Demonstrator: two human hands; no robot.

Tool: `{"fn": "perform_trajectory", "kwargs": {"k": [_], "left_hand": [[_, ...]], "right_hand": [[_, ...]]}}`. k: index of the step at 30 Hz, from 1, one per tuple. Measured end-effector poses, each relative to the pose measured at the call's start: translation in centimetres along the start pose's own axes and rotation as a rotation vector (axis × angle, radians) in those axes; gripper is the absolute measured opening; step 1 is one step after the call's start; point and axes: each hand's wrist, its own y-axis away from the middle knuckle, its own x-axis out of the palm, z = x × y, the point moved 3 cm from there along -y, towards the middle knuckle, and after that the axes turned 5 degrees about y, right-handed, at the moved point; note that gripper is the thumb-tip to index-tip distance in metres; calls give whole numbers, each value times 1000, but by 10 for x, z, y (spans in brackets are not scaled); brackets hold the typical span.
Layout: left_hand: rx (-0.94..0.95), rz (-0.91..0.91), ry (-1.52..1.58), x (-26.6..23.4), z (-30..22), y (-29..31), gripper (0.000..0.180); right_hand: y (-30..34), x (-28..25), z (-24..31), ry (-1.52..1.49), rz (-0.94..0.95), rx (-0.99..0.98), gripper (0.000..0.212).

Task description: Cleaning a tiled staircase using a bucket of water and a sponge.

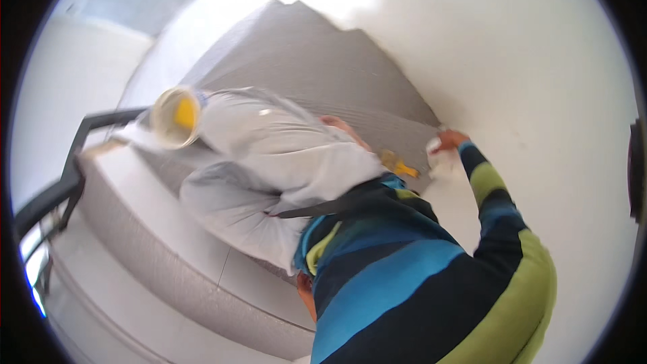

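Observation:
At the foot of the white wall, my right hand (450,140) has its fingers closed on a pale, cloth-like white piece (441,159). Its exact kind is too blurred to tell. On the grey step just beside it lies a brush (397,163) with a yellow handle. By my left hip a strip of bare skin (306,294) shows past my striped sweater. I cannot tell whether it is my left hand or a foot; no fingers show clearly. Beyond my bent knees in grey trousers stands a whitish bucket (158,121) with something yellow (185,113) inside.
Grey-faced stair steps (182,276) with pale treads curve down at the left. A dark metal railing (64,185) borders them. The white wall (532,114) rises close on my right. Ahead spreads a grey stair surface (296,54) with stepped edges.

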Motion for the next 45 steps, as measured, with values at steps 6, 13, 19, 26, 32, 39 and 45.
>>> {"fn": "perform_trajectory", "kwargs": {"k": [6, 13, 19, 26, 32, 39, 45], "left_hand": [[218, -445, -320, 6, -54, 17, 41], [-229, -296, -25, 13, 14, 29, 36], [-234, -91, -101, 22, 8, 33, 48], [179, -495, 116, -62, -125, 77, 52], [276, -1154, 96, -107, -113, 101, 42], [148, -1525, -348, -105, -67, 75, 62], [71, -1412, -315, -108, -69, 75, 58]], "right_hand": [[-42, -24, 136, -387, -290, -491, 50], [-73, -82, 194, -278, -444, -767, 36], [-37, -178, 243, -462, -438, -836, 30], [92, -279, 350, -506, -661, -1133, 29], [186, -291, 433, -423, -732, -1434, 23], [244, -337, 495, -142, -683, -1658, 17], [240, -380, 508, 138, -581, -1578, 17]]}}
